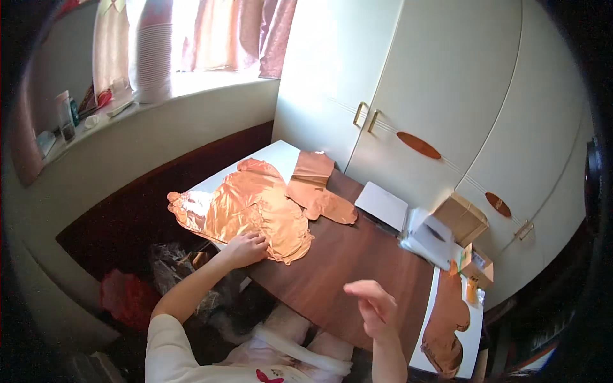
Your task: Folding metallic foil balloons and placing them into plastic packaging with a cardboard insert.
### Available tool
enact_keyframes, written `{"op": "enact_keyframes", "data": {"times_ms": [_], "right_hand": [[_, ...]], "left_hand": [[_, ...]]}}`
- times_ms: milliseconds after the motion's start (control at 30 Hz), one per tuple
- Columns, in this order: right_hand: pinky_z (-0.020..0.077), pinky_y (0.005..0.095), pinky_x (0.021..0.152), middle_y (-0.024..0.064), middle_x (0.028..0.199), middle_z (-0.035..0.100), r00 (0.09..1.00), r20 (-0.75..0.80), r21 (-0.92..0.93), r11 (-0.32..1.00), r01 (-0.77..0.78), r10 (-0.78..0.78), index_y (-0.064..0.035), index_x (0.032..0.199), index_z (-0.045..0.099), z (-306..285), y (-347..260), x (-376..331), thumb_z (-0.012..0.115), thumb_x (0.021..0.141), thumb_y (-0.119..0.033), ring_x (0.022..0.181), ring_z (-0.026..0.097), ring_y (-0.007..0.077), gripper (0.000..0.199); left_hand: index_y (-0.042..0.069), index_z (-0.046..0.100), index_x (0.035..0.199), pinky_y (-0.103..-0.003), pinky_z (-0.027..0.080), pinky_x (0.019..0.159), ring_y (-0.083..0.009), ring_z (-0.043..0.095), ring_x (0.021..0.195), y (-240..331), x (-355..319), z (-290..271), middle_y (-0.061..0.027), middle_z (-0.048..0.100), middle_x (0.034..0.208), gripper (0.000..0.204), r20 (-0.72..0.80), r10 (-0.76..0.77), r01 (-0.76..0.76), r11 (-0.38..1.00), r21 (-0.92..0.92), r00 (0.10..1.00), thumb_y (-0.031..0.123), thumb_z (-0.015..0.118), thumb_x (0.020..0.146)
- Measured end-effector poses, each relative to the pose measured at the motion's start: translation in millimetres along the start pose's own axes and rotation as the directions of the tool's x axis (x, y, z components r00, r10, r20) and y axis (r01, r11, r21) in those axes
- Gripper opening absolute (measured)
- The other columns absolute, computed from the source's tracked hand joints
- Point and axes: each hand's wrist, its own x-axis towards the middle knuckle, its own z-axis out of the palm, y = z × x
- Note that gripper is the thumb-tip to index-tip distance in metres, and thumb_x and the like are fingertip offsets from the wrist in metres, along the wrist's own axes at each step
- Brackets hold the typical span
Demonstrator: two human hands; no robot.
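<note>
Wht short-slv tee (171, 351) w/ dk pink bow-shaped print (269, 376) on frt, hands (246, 249) bare, no gloves.

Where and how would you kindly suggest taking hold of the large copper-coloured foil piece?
The large foil piece is probably best pinched at its near rim, right of the left hand, coming from the person's side: it lies spread flat, with that rim close to the front edge of the table.

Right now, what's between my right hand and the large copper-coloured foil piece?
In the head view, only brown tabletop shows between your right hand and the large copper-coloured foil piece.
</note>
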Motion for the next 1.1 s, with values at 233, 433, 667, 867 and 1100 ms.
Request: {"op": "enact_keyframes", "data": {"times_ms": [233,433,667,867,1100], "right_hand": [[0.0398,0.0374,0.095,0.0138,0.119,0.056,0.926,0.276,-0.388,0.911,-0.138,0.258,-0.0033,0.117,0.054,42,91,-17,0.056,0.084,-0.017,0.112,0.052,0.0269,0.035],[0.0296,0.0435,0.103,0.0097,0.135,0.044,0.836,0.45,-0.78,0.595,0.196,0.315,-0.0053,0.127,0.047,67,142,-45,0.049,0.088,-0.041,0.124,0.041,0.0238,0.053],[0.0251,0.0541,0.104,0.0024,0.131,0.049,0.827,0.351,-0.809,0.586,0.032,0.439,-0.0142,0.124,0.052,-32,143,-82,0.042,0.092,-0.041,0.125,0.042,0.0176,0.043],[0.0172,0.0523,0.108,0.0128,0.141,0.034,0.773,-0.078,-0.951,0.186,-0.247,0.63,-0.0071,0.132,0.041,-105,156,-80,0.041,0.091,-0.042,0.133,0.027,0.0307,0.054],[0.0192,0.0542,0.106,0.0143,0.141,0.034,0.805,0.118,-0.926,0.357,-0.122,0.581,-0.0037,0.131,0.04,-56,101,-85,0.048,0.087,-0.049,0.131,0.03,0.0312,0.064]], "left_hand": [[0.004,0.06,0.105,-0.037,0.045,0.088,-0.0224,0.059,0.098,56,0,-8,-0.0085,0.062,0.108,0.035,-0.029,0.091,-0.09,0.995,0.053,0.995,0.029,0.06,0.08],[0.004,0.059,0.109,-0.033,0.048,0.077,-0.0216,0.061,0.086,101,0,-7,-0.0086,0.062,0.107,0.039,-0.033,0.2,-0.202,0.972,-0.12,0.979,0.029,0.059,0.079],[0.013,0.052,0.123,-0.042,0.036,0.098,-0.0281,0.043,0.122,55,5,-28,-0.0095,0.048,0.131,0.053,0.096,0.27,-0.256,0.957,-0.135,0.958,0.039,0.061,0.077],[0.021,0.049,0.127,-0.048,0.033,0.099,-0.0307,0.041,0.123,101,29,-11,-0.0102,0.044,0.133,0.058,0.141,0.457,-0.457,0.889,-0.03,0.878,0.053,0.056,0.078],[0.017,0.054,0.122,-0.037,0.041,0.077,-0.0241,0.05,0.102,178,54,12,-0.0104,0.05,0.121,0.064,0.024,0.274,-0.275,0.961,0.027,0.961,0.061,0.052,0.075]]}}
